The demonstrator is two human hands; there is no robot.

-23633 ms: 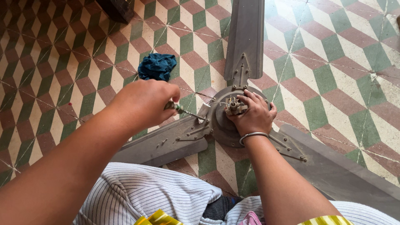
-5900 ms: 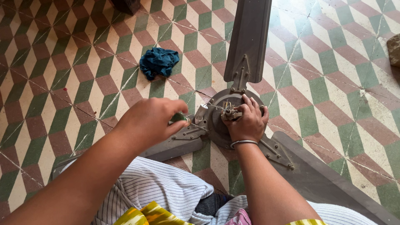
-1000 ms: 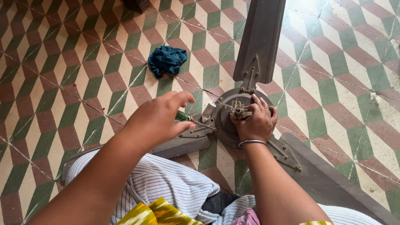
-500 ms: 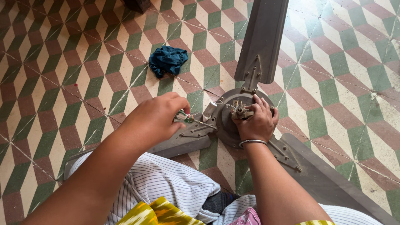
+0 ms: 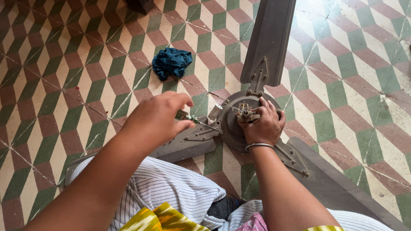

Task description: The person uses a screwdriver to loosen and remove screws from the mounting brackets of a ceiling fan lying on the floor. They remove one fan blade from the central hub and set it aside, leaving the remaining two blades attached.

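Under left hand (image 5: 156,117), half-hidden screwdriver (image 5: 198,121)

Left hand (image 5: 156,117) curled, thumb out; right hand (image 5: 263,124) pressed flat.

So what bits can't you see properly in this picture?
Head view only:
- Screwdriver handle: mostly hidden inside the left hand.
- Its tip at the blade bracket: too small to tell what it touches.
- Fan hub middle: partly covered by the right hand.
- Fan blades: ends cut off by the frame edges.
- Dark object at top: cut off, unidentifiable.
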